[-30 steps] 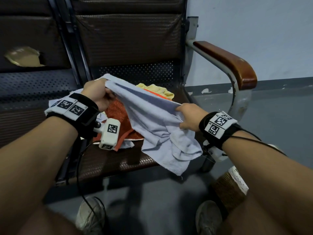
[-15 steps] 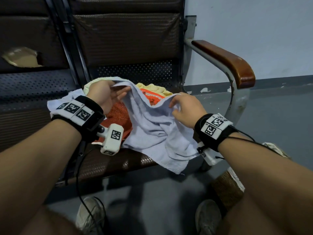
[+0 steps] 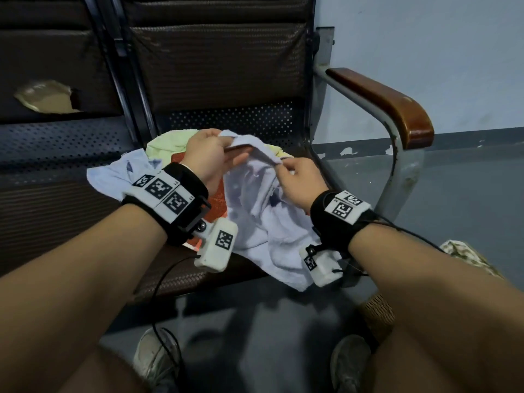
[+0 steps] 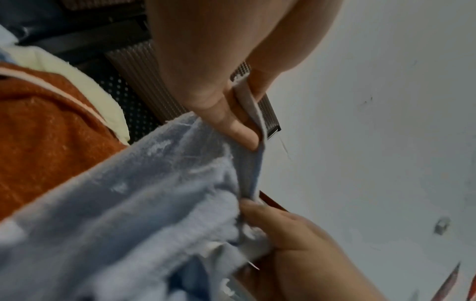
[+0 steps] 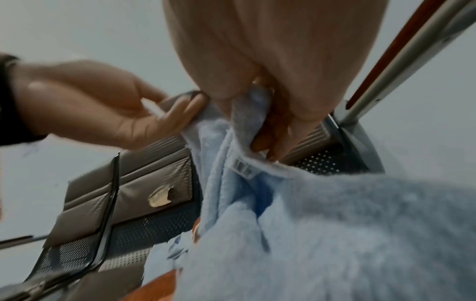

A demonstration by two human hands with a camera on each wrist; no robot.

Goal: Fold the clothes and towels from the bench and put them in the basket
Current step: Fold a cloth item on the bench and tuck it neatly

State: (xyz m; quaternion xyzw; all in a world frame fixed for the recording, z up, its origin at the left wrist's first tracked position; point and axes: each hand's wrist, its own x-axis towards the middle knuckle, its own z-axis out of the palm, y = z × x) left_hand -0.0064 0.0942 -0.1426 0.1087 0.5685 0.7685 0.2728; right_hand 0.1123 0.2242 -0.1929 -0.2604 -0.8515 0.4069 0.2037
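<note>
I see left hand (image 3: 211,157) and right hand (image 3: 297,181) each pinching edge of blue towel (image 3: 263,222) above bench (image 3: 175,275) — my advice: match corners squarely, keep edge taut before folding.

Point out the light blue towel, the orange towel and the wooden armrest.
light blue towel (image 3: 263,222): head view, its crumpled middle.
orange towel (image 4: 46,126): left wrist view, its flat face.
wooden armrest (image 3: 397,106): head view, its top.

Sat facing dark perforated-metal desk (image 3: 85,143) with brown woven seat pads. Torn patch (image 3: 45,96) showed on backrest to my left. Wooden-topped armrest (image 3: 382,100) on grey metal frame at right. Pale blue wall (image 3: 425,38) behind, grey floor (image 3: 467,194) below. Light dim.
</note>
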